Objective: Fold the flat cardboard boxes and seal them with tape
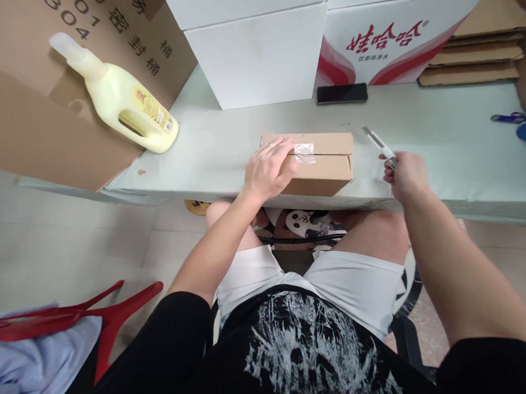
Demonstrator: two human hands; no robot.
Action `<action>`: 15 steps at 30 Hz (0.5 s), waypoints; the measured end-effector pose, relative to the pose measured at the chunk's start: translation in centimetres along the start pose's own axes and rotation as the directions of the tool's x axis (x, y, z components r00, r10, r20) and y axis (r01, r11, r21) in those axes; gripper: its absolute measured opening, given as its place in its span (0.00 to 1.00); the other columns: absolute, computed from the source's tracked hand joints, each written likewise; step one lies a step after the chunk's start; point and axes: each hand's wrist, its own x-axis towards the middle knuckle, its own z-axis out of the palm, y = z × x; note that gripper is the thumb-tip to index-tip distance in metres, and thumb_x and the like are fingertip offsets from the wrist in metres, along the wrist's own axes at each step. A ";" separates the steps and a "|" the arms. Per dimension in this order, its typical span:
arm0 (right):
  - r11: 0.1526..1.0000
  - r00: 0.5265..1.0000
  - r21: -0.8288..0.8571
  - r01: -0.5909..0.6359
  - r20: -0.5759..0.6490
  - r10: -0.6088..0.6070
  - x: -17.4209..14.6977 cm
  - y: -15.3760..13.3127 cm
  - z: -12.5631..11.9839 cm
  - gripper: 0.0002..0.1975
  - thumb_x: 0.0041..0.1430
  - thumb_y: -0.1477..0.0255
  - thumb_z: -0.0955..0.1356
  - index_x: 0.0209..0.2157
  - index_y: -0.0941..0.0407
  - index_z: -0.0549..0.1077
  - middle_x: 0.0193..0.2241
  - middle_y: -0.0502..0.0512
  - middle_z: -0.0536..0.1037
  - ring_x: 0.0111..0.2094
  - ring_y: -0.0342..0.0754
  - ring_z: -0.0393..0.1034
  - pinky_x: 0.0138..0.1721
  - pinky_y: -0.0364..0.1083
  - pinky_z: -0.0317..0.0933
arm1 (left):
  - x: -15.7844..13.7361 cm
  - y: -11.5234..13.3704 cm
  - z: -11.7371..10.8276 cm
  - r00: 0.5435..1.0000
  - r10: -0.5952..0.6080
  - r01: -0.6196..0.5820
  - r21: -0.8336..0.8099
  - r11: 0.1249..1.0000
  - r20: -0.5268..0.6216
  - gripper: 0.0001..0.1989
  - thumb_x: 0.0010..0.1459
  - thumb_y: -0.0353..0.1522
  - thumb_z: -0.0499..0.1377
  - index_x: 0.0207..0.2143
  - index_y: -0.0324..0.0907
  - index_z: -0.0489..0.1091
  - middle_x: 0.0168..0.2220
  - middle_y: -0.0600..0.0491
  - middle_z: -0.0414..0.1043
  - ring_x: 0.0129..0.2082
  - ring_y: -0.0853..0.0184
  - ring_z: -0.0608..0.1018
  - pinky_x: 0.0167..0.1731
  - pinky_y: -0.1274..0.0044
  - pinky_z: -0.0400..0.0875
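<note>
A small brown cardboard box (325, 167) sits near the front edge of the table, its top flaps meeting at a seam. Clear tape (304, 151) crosses that seam. My left hand (271, 166) lies on the left part of the box top, fingers stretched out towards the tape. To the right of the box, my right hand (404, 175) is closed around the handle of a utility knife (380, 143). The knife's blade end points up and left, apart from the box.
A black phone (342, 93) lies before white cartons (258, 57). A yellow bottle (130, 108) stands at left beside a large cardboard box (36, 112). Folded cardboard (473, 76) and blue scissors (511, 117) are at right. A red chair (113, 318) is lower left.
</note>
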 end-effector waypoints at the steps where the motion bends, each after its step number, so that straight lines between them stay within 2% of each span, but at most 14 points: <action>1: 0.999 0.999 0.044 -0.030 -0.024 0.031 -0.2 -0.8 -0.5 0.23 0.65 0.57 0.53 0.28 0.52 0.70 0.15 0.51 0.59 0.18 0.45 0.52 0.22 0.48 0.51 | 0.1 0.0 0.0 1.000 -0.017 0.017 -0.028 0.999 -0.020 0.25 0.68 0.43 0.49 0.62 0.46 0.69 0.63 0.51 0.73 0.68 0.57 0.70 0.68 0.61 0.63; 4: 0.978 0.979 0.143 -0.153 -0.116 0.170 -1.5 -4.4 -2.0 0.17 0.61 0.58 0.59 0.25 0.52 0.69 0.16 0.50 0.60 0.18 0.43 0.51 0.22 0.48 0.48 | 0.1 0.1 0.1 0.998 -0.046 0.043 -0.055 0.998 -0.046 0.24 0.65 0.38 0.53 0.62 0.47 0.67 0.62 0.51 0.74 0.67 0.57 0.71 0.69 0.62 0.63; 6: 0.972 0.964 0.126 -0.197 -0.156 0.215 -2.4 -7.4 -2.7 0.12 0.55 0.63 0.66 0.21 0.53 0.70 0.16 0.50 0.61 0.20 0.44 0.54 0.24 0.48 0.49 | 0.1 0.2 0.1 0.998 -0.049 0.047 -0.049 0.998 -0.037 0.25 0.64 0.37 0.55 0.62 0.47 0.67 0.62 0.51 0.74 0.68 0.56 0.69 0.70 0.61 0.60; 10: 1.000 0.992 0.010 0.010 -0.126 -0.009 -3.1 -11.6 -3.0 0.08 0.52 0.67 0.69 0.24 0.54 0.76 0.25 0.55 0.74 0.29 0.46 0.65 0.33 0.48 0.57 | 0.0 0.3 0.1 0.999 -0.041 0.040 -0.024 0.999 -0.023 0.23 0.64 0.37 0.55 0.60 0.47 0.70 0.64 0.53 0.72 0.70 0.53 0.65 0.73 0.56 0.54; 15: 0.990 0.990 -0.060 0.126 -0.056 -0.130 -2.1 -12.8 -2.0 0.10 0.54 0.66 0.68 0.27 0.55 0.81 0.28 0.56 0.78 0.32 0.48 0.70 0.36 0.48 0.60 | 0.0 0.4 0.1 1.000 -0.027 0.027 0.000 1.000 0.000 0.26 0.66 0.39 0.52 0.64 0.46 0.68 0.68 0.51 0.66 0.71 0.53 0.63 0.73 0.56 0.51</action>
